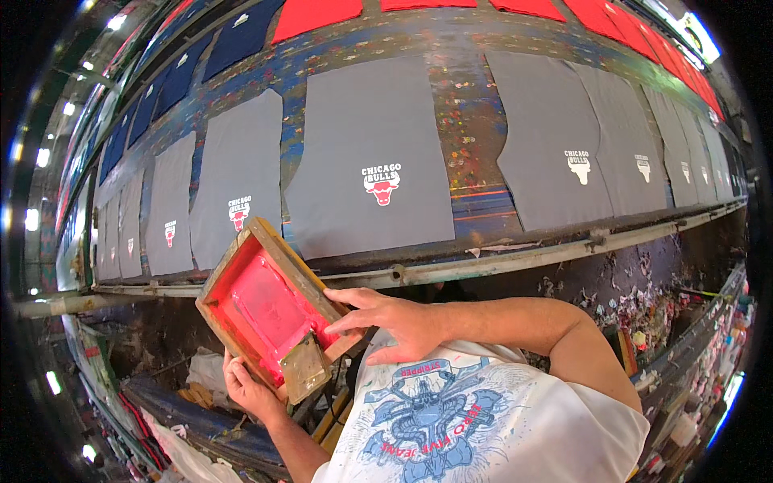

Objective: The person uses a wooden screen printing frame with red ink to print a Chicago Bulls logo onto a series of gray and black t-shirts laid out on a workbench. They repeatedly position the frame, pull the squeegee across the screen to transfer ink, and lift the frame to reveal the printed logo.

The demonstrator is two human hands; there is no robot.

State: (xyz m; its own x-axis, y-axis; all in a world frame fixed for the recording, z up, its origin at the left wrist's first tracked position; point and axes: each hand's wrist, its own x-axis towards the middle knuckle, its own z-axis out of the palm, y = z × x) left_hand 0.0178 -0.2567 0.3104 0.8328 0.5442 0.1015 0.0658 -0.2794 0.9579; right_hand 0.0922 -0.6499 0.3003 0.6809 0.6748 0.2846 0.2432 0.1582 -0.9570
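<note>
A wooden screen-printing frame [302, 263] is tilted in front of me, its mesh coated with bright pink-red ink. My left hand [251, 392] grips its lower left side, thumb on the near edge, the other fingers partly hidden. Across the right wall of the frame lies my right hand [394, 322], fingers stretched and apart, one fingertip reaching inside beside the ink. A flat, worn tan block [306, 369], resembling a squeegee, leans at the frame's lower end. Just beyond is a grey fabric panel [370, 121] with a white and red bull-head print.
More grey panels [237, 153] lie along the paint-spattered table [463, 121], those on the right printed only in white. Red panels [318, 18] and navy panels [241, 36] occupy the far side. A metal rail [499, 262] edges the table. Scraps litter the floor [644, 294] at right.
</note>
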